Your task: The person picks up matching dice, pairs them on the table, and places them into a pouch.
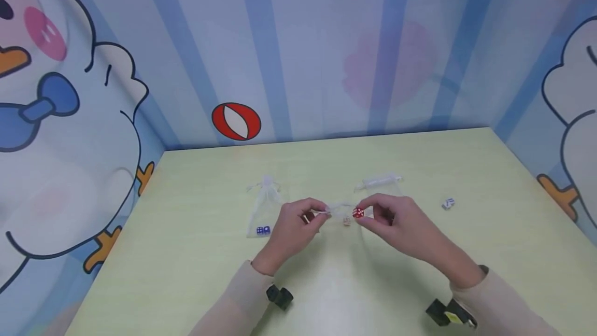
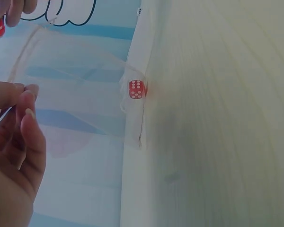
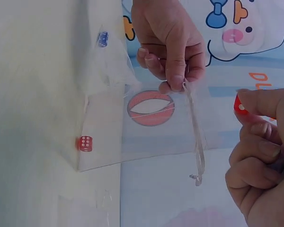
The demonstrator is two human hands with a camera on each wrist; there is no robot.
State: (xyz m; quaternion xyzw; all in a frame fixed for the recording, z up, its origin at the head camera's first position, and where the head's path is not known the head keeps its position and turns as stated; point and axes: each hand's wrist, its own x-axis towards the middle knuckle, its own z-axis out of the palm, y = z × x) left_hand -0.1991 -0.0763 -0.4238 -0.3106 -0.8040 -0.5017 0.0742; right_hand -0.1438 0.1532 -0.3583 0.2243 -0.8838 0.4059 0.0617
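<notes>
My left hand (image 1: 298, 224) pinches the top edge of a sheer white drawstring bag (image 3: 146, 137) between thumb and fingers. The bag hangs from that hand, and a red die (image 2: 136, 89) with white dots lies in its bottom corner. Between the thumb and forefinger of my right hand (image 1: 396, 222) is a second red die (image 1: 358, 212), held just right of the bag's mouth. The drawstring (image 3: 196, 137) runs along the top of the bag, its knotted end dangling in the right wrist view.
To the left on the pale table (image 1: 186, 211) lies another sheer bag (image 1: 266, 201) with blue dice (image 1: 263, 230) inside. Behind my right hand is a further sheer bag (image 1: 380, 183). A white die (image 1: 448, 204) sits at the right. A printed wall (image 1: 317, 66) closes off the back.
</notes>
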